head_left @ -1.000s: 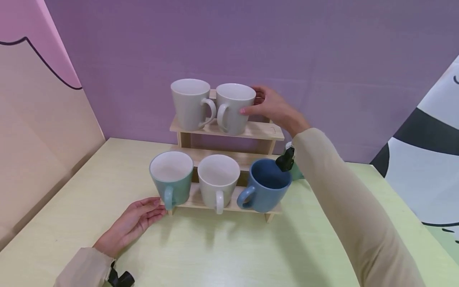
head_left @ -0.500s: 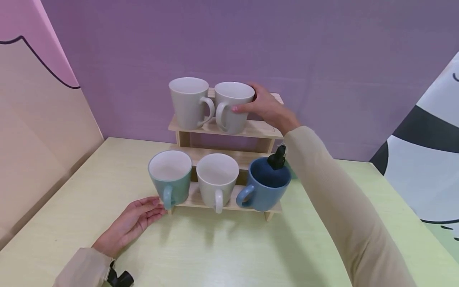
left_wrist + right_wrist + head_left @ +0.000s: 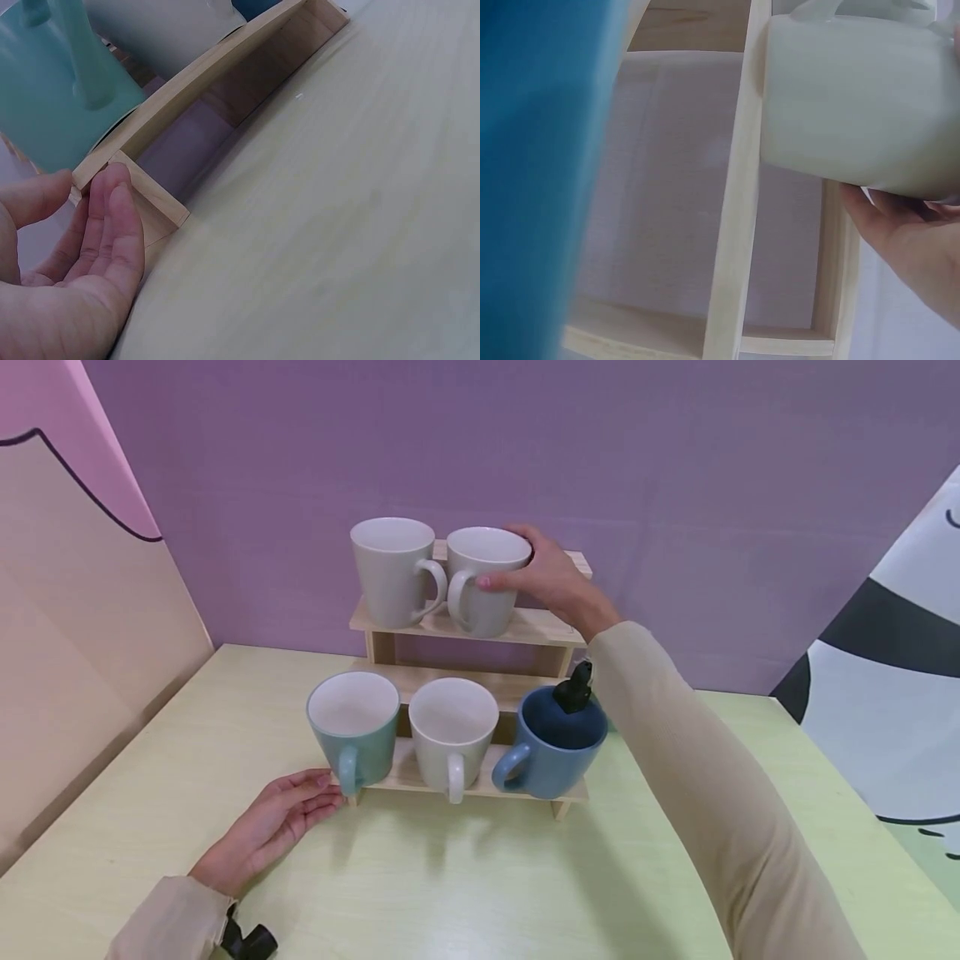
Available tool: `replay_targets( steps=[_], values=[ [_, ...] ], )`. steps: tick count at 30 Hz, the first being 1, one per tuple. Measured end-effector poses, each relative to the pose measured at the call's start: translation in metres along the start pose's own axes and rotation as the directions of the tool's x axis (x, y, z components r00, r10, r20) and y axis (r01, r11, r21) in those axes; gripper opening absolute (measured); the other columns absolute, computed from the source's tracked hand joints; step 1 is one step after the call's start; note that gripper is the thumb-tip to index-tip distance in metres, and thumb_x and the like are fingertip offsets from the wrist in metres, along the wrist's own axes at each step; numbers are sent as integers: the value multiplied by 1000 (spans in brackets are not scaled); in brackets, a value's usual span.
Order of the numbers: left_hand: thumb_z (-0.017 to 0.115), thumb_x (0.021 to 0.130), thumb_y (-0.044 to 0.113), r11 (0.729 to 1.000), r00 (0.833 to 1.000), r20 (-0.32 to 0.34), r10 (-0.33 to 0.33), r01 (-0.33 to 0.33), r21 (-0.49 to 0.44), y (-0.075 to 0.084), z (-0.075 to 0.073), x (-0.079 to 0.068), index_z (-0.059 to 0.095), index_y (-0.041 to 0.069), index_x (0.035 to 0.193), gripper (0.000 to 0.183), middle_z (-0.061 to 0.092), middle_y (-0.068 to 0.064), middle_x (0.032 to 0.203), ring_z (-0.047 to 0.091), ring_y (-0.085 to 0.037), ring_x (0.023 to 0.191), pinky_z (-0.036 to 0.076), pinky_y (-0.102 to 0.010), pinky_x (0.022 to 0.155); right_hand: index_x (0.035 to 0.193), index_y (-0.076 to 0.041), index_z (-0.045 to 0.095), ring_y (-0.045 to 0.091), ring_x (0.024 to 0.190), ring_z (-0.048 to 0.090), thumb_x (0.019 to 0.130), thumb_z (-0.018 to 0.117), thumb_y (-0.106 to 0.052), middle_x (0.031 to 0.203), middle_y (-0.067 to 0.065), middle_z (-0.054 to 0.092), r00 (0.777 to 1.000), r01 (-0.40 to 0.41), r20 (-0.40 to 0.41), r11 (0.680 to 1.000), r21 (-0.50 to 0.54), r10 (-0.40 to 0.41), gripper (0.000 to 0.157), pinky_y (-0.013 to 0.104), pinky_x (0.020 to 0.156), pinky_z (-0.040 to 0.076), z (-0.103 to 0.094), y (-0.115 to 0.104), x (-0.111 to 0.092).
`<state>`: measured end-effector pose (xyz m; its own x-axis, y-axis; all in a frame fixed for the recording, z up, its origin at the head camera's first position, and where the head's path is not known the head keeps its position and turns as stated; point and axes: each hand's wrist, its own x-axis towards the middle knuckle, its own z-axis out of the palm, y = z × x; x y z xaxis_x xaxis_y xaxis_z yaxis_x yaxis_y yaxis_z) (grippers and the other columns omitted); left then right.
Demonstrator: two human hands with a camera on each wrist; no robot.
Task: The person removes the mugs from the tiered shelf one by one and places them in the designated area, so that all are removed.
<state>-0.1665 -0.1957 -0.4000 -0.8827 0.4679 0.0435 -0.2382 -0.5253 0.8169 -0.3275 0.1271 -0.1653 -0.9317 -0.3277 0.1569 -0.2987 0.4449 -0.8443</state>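
A tiered wooden rack (image 3: 408, 681) stands on the table with mugs on two of its levels. My right hand (image 3: 551, 577) grips a light grey mug (image 3: 495, 606) on the upper shelf, thumb on its front near the handle and fingers around the far side. In the right wrist view that mug (image 3: 855, 105) sits upright against the shelf board. My left hand (image 3: 270, 818) holds the rack's lower left corner; the left wrist view has its thumb (image 3: 45, 196) at the board's edge and its fingers (image 3: 124, 217) against the underside and leg.
Left of the held mug is a taller grey mug (image 3: 390, 577). Along the lowest shelf stand a teal mug (image 3: 367, 747), a white mug (image 3: 442, 752) and a blue mug (image 3: 555, 768). Something green (image 3: 611, 725) is mostly hidden behind my right sleeve. A purple wall (image 3: 675, 485) rises behind.
My right hand has shifted left and wrapped further around the grey mug, its thumb closer to the handle. The left hand stays at the rack's corner.
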Motion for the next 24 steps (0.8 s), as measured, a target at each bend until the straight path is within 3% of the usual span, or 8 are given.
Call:
replay_targets(
  steps=[24],
  values=[
    [36, 103, 3, 1000, 1000, 10, -4, 4, -4, -2, -1, 2, 65, 8, 105, 29, 69, -5, 103, 67, -14, 98, 53, -23, 93, 139, -10, 39, 22, 116, 51, 71, 83, -24, 133, 8, 50, 998, 0, -64, 999, -53, -3, 82, 38, 105, 43, -10, 1, -11]
  ],
)
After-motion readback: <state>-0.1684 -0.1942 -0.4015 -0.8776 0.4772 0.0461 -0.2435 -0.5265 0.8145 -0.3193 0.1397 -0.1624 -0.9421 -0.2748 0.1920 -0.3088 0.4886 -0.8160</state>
